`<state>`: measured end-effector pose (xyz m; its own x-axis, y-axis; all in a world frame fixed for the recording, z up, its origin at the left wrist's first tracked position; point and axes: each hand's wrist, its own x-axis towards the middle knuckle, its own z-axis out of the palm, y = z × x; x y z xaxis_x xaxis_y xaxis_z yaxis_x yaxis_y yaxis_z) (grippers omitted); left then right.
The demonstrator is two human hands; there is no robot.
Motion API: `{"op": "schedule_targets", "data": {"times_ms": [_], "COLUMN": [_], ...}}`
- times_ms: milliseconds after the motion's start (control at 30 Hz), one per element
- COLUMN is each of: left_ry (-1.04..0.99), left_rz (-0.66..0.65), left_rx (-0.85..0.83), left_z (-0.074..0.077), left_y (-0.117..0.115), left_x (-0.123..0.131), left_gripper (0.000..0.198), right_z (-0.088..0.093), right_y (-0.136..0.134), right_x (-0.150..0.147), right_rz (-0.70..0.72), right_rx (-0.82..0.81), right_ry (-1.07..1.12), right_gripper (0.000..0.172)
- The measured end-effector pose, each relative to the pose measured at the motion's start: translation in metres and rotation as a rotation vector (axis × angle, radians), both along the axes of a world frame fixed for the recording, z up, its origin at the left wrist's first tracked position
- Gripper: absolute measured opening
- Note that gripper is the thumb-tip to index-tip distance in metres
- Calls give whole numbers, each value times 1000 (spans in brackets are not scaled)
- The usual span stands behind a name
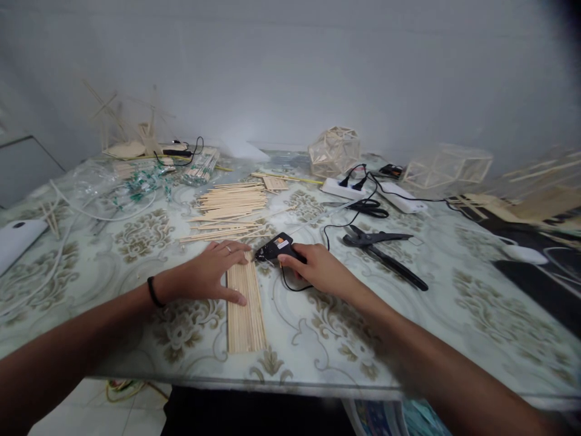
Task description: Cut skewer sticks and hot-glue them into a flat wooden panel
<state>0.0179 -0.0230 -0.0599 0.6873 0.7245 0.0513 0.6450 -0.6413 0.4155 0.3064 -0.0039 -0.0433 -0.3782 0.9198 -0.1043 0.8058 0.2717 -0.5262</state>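
My right hand [313,265] is wrapped round a black glue gun [279,244], its nozzle pointing left at the upper right edge of a flat panel of wooden sticks [245,327]. The sticks lie side by side, lengthwise toward me. Across the panel's upper left part rests my left hand [213,269], fingers stretched out and thumb lying on the wood. Just behind the hands is a pile of loose wooden sticks [233,200]. Whether the nozzle touches the panel I cannot tell.
Pliers [385,254] with black handles lie to the right. Behind them are scissors [367,209] and a white power strip [342,189] with plugged-in cords. Stick-built frames [334,151] stand along the wall. Plastic bags and bundled sticks [202,165] sit at the back left.
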Motion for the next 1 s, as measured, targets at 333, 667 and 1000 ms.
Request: {"op": "schedule_targets", "data": {"times_ms": [333, 667, 1000], "left_ry": [-19, 8, -14], "left_rz": [4, -5, 4], "left_rx": [1, 5, -3], "left_z": [-2, 0, -2], "left_y": [0, 0, 0], "left_x": [-2, -1, -1], "left_gripper": [81, 79, 81], "right_z": [-4, -1, 0], "right_y": [3, 1, 3], "right_x": [-7, -10, -4], "right_rz": [-60, -55, -31], "right_rx": [66, 57, 20], "right_ry": [-71, -114, -141], "right_gripper": [46, 45, 45]}}
